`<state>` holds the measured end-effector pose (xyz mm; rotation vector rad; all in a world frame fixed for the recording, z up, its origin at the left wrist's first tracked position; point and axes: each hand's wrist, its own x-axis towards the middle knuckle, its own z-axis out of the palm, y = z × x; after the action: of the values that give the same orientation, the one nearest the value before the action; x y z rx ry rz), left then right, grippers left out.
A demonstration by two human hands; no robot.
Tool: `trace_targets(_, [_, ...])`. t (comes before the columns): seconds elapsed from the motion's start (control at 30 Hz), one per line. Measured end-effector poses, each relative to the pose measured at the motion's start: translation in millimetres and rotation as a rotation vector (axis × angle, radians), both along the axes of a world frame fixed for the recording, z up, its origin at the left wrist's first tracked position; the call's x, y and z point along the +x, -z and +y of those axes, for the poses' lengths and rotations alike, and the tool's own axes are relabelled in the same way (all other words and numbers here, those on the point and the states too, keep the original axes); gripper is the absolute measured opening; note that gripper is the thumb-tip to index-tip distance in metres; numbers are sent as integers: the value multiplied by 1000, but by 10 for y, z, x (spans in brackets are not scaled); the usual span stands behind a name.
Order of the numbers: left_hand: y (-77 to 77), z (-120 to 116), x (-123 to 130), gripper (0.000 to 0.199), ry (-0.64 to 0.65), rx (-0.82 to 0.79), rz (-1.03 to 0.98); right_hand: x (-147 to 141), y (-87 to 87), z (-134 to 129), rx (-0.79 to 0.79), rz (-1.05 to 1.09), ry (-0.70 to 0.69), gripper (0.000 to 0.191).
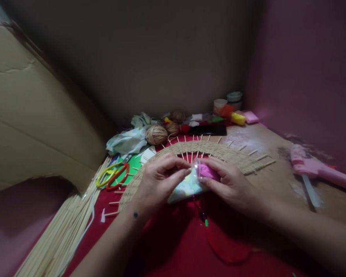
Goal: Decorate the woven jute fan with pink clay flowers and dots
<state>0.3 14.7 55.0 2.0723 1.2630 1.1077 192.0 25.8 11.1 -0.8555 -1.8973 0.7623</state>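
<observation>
My right hand holds a small clear plastic packet with bright pink, soft-looking stuff in it, gripped between thumb and fingers. My left hand is closed in a pinch, its thumb and fingertips by the packet's clear edge; what lies between them is too small to make out. Below both hands is a pale green and yellow patterned cloth, partly covered by the fingers. Behind them curves a woven twine arch with thin sticks poking out. A beaded cord with a green tip hangs beneath the cloth.
Scissors with yellow and red handles and long thin sticks lie left. Twine balls, a black phone and coloured packets sit at the back. A pink glue gun is right. Cardboard stands left.
</observation>
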Motion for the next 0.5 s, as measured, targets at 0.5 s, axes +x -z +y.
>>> trace_targets(0.5, [52, -54, 133, 12, 44, 139, 134, -14, 1, -39, 136, -122, -109, 19])
